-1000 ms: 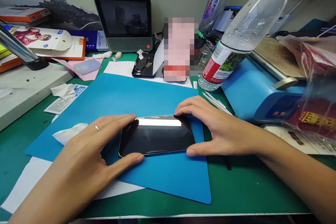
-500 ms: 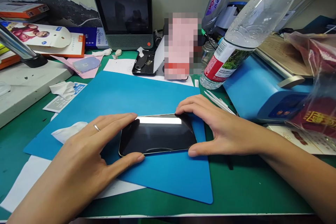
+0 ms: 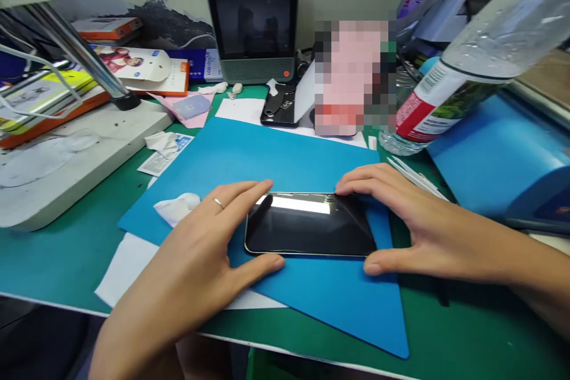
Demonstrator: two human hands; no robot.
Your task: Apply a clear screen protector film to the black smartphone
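A black phone (image 3: 307,228) lies screen up on a blue mat (image 3: 285,160) over the green desk. My left hand (image 3: 209,249), with a ring on one finger, clasps the phone's left end, fingers along its far edge and thumb at its near edge. My right hand (image 3: 409,222) holds the right end the same way, fingertips on the far right corner and thumb at the near right corner. A white wipe (image 3: 178,208) rests on the mat just left of my left hand.
A tilted water bottle (image 3: 463,65) leans at the right over a blue machine (image 3: 499,154). A small screen device (image 3: 253,32) stands at the back, a dark phone part (image 3: 278,108) before it. A white lamp base (image 3: 66,160) and boxes (image 3: 133,68) fill the left.
The view has swung left, so everything sits further right in the picture. Both hands keep the same hold on the phone, which stays flat on the mat.
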